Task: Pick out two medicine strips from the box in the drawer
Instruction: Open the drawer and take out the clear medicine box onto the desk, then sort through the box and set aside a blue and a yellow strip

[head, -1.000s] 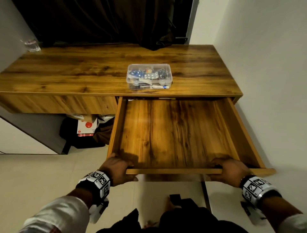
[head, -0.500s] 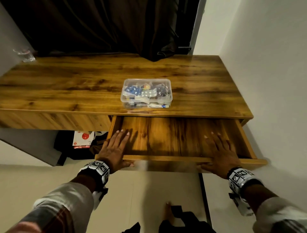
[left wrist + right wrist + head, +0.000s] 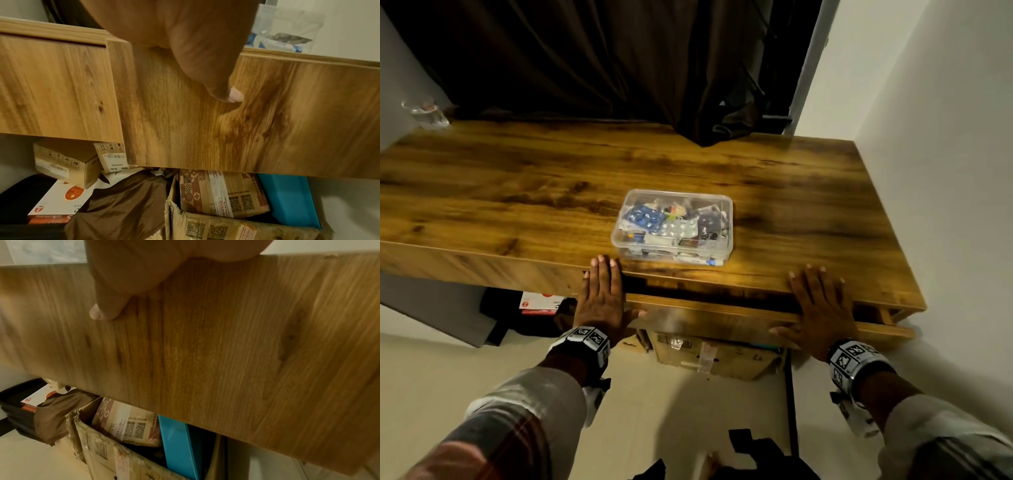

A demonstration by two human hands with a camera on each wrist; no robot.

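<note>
Drawer (image 3: pixel 722 317) gap: a narrow dark slit under the desk's (image 3: pixel 517 192) front edge — both flat hands lie across it.
Desk top: bare wood left, right and behind the box (image 3: pixel 673 226), which sits near the front edge.
Back edge: curtain (image 3: pixel 585 58) hangs close.
Under desk: cartons (image 3: pixel 216 203) crowd the floor.

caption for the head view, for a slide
Both flat hands, left hand and right hand, press the wooden drawer front beneath the clear plastic medicine box.

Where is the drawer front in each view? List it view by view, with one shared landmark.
Head: drawer front, lower centre, under the desk edge.
Left wrist: fills centre and right.
Right wrist: fills most of the picture.
Shared landmark: printed carton below it.
</note>
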